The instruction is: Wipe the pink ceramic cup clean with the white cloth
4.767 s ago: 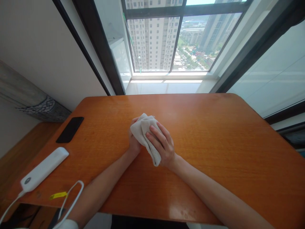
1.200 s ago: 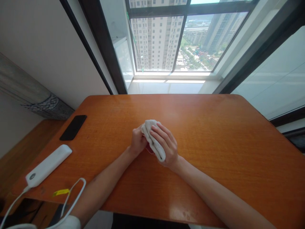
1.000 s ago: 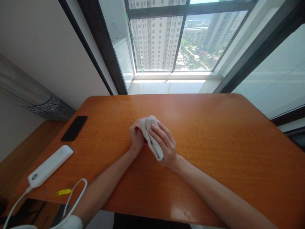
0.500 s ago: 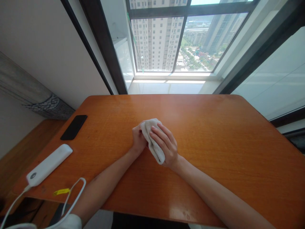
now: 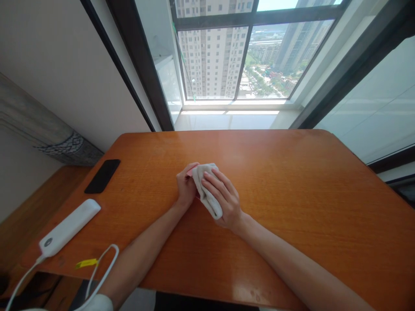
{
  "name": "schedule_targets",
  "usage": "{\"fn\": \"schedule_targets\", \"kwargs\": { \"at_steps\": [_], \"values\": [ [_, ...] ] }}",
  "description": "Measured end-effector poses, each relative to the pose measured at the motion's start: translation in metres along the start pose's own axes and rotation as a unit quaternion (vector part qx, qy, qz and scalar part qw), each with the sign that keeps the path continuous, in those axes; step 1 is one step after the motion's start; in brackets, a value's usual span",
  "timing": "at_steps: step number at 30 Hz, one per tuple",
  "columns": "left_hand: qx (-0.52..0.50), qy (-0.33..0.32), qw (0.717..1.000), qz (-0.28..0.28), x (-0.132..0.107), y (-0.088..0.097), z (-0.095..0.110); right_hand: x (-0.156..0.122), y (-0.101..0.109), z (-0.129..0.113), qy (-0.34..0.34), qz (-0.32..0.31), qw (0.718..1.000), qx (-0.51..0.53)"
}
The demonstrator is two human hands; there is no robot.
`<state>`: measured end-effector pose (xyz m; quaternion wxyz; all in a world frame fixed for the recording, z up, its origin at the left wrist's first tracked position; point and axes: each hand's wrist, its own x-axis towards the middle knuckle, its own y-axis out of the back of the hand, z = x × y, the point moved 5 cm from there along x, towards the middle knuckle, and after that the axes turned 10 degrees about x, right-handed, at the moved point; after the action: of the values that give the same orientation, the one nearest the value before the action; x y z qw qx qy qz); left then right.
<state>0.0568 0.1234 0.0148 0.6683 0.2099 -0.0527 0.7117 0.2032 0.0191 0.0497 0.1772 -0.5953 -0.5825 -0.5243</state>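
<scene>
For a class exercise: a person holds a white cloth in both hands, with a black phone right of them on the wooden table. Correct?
No: the black phone lies left of the left hand and right hand, in the head view.

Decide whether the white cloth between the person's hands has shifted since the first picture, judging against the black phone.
No, not clearly: the white cloth sits about as far right of the black phone as before, though bunched tighter.

Off-white cloth [image 5: 205, 190], orange wood-grain table [image 5: 275, 194]
</scene>
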Motion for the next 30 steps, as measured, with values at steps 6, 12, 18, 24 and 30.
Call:
{"fn": "schedule_targets", "kwargs": {
  "at_steps": [6,12,18,24,30],
  "values": [
    [-0.010,0.004,1.000,-0.014,-0.001,-0.002,0.003,0.000,0.002,-0.001,-0.002,0.002,1.000,-0.001],
    [-0.007,-0.006,0.999,-0.049,-0.005,-0.007,0.002,0.003,0.005,-0.003,0.008,0.024,1.000,0.008],
    [0.001,0.005,1.000,0.000,0.005,-0.002,-0.008,0.000,0.002,0.003,-0.022,0.016,1.000,0.010],
    [0.001,-0.020,0.996,-0.090,-0.001,-0.010,-0.008,0.001,0.004,0.003,-0.017,0.031,0.999,0.025],
    [-0.005,-0.013,0.998,-0.058,0.003,-0.006,-0.008,0.002,0.003,0.003,-0.023,0.030,0.999,0.033]
  ]
}}
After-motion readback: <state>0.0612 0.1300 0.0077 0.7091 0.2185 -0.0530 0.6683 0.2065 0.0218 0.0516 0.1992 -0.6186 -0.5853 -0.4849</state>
